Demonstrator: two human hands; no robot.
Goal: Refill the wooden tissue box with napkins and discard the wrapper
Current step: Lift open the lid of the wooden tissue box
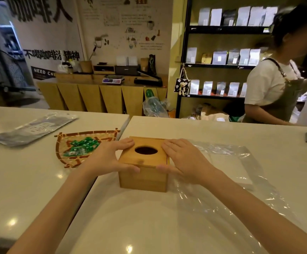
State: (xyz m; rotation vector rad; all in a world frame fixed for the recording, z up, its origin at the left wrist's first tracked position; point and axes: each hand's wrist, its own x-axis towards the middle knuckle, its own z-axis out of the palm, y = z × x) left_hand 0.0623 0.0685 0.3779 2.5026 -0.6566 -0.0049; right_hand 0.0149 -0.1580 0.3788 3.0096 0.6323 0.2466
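Note:
A wooden tissue box (143, 177) with a dark oval hole in its lid stands on the white counter in front of me. My left hand (106, 157) grips the lid's left edge, fingers on top and thumb at the front edge. My right hand (183, 159) holds the lid's right edge the same way. The hole looks dark and no napkin shows through it. A clear plastic wrapper (228, 169) lies flat and crumpled on the counter to the right of the box, partly under my right forearm.
A woven bamboo tray (62, 143) with green sachets sits left of the box. A grey foil bag (33, 128) lies farther left. A seam divides the two counter slabs (125, 125). A person in an apron (275, 88) stands behind the counter at right.

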